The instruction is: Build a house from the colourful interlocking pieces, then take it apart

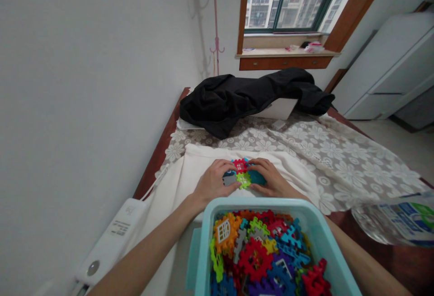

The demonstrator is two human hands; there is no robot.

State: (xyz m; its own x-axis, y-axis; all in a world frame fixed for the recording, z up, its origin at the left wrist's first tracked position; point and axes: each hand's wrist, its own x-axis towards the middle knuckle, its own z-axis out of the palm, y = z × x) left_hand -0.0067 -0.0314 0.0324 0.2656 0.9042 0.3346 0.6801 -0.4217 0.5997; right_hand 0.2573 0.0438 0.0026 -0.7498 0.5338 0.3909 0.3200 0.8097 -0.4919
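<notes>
On the white cloth (196, 156), a small build of interlocking plastic building pieces (243, 179) lies between my two hands. It shows red, lime green, grey and blue parts. My left hand (217, 179) curls around its left side, thumb low near the green piece and fingers at the top. From the right, my right hand (271, 178) grips the blue side, with fingertips near the red piece. In front of me stands a light teal bin (264, 203) heaped with loose toothed pieces (256, 260) in several colours.
A clear plastic bottle (396, 219) with a label is at the right. A white power strip (115, 237) lies at the left by the wall. Behind, a black garment (251, 94) covers a white box on the floral tablecloth (359, 160).
</notes>
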